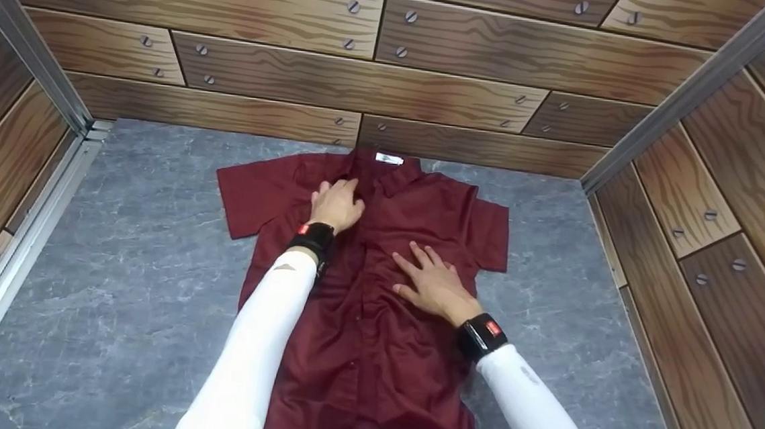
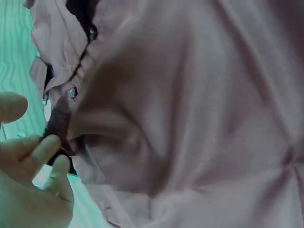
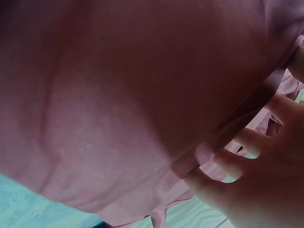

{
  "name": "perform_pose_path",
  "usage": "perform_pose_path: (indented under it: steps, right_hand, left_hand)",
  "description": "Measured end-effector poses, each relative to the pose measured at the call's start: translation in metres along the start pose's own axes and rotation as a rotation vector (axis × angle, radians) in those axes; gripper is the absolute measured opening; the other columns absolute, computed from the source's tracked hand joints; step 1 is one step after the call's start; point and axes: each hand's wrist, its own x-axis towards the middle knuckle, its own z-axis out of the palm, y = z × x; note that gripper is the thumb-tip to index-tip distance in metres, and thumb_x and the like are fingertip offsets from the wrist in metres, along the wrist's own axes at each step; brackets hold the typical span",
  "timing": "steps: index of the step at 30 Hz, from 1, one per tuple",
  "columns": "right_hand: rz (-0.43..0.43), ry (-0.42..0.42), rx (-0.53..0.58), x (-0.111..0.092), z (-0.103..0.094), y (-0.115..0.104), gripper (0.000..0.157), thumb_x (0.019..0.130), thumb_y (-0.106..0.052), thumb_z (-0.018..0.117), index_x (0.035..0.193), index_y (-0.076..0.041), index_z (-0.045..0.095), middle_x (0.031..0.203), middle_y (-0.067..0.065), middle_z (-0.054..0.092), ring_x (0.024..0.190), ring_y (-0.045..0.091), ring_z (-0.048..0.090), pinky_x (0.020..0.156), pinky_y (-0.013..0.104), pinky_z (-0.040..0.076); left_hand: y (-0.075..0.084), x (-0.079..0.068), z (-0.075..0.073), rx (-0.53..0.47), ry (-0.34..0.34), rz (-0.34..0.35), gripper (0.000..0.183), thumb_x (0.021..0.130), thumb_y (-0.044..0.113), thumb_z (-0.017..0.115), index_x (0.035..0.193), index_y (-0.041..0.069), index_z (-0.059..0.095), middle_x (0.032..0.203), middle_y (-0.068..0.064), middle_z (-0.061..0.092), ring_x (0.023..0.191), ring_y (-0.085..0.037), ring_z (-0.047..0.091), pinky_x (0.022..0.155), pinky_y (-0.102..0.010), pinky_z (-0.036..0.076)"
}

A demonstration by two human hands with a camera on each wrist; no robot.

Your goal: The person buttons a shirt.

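A dark red short-sleeved button shirt (image 1: 416,210) lies front side up, its collar at the far end and a white label (image 1: 388,159) inside the neck. My left hand (image 1: 337,206) touches the cloth just below the collar, beside the button placket. In the left wrist view, the left thumb stands apart from the bent fingers (image 2: 47,147), which reach to the collar area near small buttons (image 2: 73,92). My right hand (image 1: 437,284) rests on the shirt's chest with its fingers spread. Creases run through the cloth under and below both hands.
The shirt lies on a grey marbled surface (image 1: 150,259). Wood-patterned panels (image 1: 264,72) close off the back and both sides, with metal rails (image 1: 687,94) along the corners. The shirt's collar comes close to the back panel.
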Motion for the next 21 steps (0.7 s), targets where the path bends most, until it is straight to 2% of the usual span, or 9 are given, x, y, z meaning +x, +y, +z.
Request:
perform_pose_path:
  steps: [2,5,7,8,11,14,18,21]
  right_hand:
    - [-0.001,-0.005,-0.004,0.000,0.000,0.001,0.067,0.105,-0.054,0.051,0.164,-0.030,0.031,0.172,0.011,0.017,0.156,0.040,0.016,0.113,0.070,0.027]
    - [-0.006,-0.011,-0.008,-0.001,-0.001,0.002,0.067,0.105,-0.053,0.051,0.164,-0.030,0.030,0.172,0.012,0.017,0.156,0.041,0.016,0.113,0.070,0.027]
    - [-0.011,-0.014,-0.013,0.000,-0.001,0.002,0.067,0.105,-0.053,0.051,0.164,-0.029,0.030,0.172,0.013,0.017,0.156,0.041,0.015,0.114,0.069,0.027]
    - [-0.012,-0.019,-0.015,0.001,-0.002,0.002,0.067,0.105,-0.053,0.050,0.165,-0.030,0.029,0.172,0.012,0.016,0.156,0.041,0.015,0.115,0.069,0.026]
    - [-0.016,-0.022,-0.009,0.002,-0.003,0.002,0.068,0.105,-0.054,0.050,0.165,-0.030,0.028,0.172,0.012,0.015,0.157,0.040,0.013,0.116,0.067,0.025]
    - [-0.024,-0.010,0.030,0.002,-0.004,0.003,0.067,0.105,-0.054,0.052,0.164,-0.030,0.031,0.172,0.011,0.015,0.157,0.040,0.013,0.117,0.068,0.023]
    - [-0.017,0.058,0.130,-0.002,-0.004,0.007,0.064,0.103,-0.050,0.056,0.161,-0.027,0.040,0.171,0.010,0.023,0.156,0.038,0.018,0.115,0.071,0.022]
    - [-0.023,0.177,0.175,-0.006,-0.003,0.012,0.058,0.103,-0.045,0.059,0.155,-0.020,0.050,0.165,0.012,0.035,0.152,0.037,0.030,0.113,0.069,0.028]
  left_hand:
    - [0.003,0.000,-0.001,-0.088,-0.057,0.046,0.067,0.102,0.026,0.054,0.164,0.018,0.031,0.165,-0.007,0.038,0.148,-0.036,0.032,0.116,-0.060,0.025]
    - [0.004,-0.003,-0.002,-0.206,-0.195,0.121,0.082,0.100,0.020,0.056,0.168,0.029,0.011,0.170,-0.009,0.025,0.157,-0.034,0.015,0.120,-0.067,0.013]
    - [0.000,-0.007,-0.001,-0.222,-0.251,0.178,0.086,0.099,0.017,0.055,0.168,0.031,0.007,0.171,-0.009,0.019,0.158,-0.034,0.008,0.119,-0.069,0.010]
    - [-0.003,-0.010,0.000,-0.216,-0.251,0.209,0.084,0.099,0.015,0.055,0.168,0.029,0.010,0.172,-0.010,0.018,0.158,-0.035,0.008,0.119,-0.069,0.011]
    - [-0.014,-0.020,0.001,-0.139,-0.152,0.283,0.064,0.100,0.013,0.053,0.162,0.019,0.037,0.169,-0.011,0.027,0.156,-0.034,0.020,0.118,-0.066,0.021]
    - [-0.028,-0.035,0.001,-0.051,-0.009,0.323,0.043,0.099,0.012,0.055,0.141,0.010,0.063,0.160,-0.016,0.042,0.149,-0.035,0.037,0.114,-0.061,0.031]
    - [-0.057,-0.061,-0.003,0.004,0.169,0.342,0.027,0.097,0.012,0.060,0.120,0.006,0.074,0.139,-0.017,0.060,0.130,-0.037,0.055,0.105,-0.056,0.042]
    - [-0.083,-0.082,-0.008,0.026,0.285,0.315,0.021,0.095,0.012,0.063,0.110,0.003,0.074,0.121,-0.018,0.064,0.112,-0.041,0.061,0.094,-0.055,0.048]
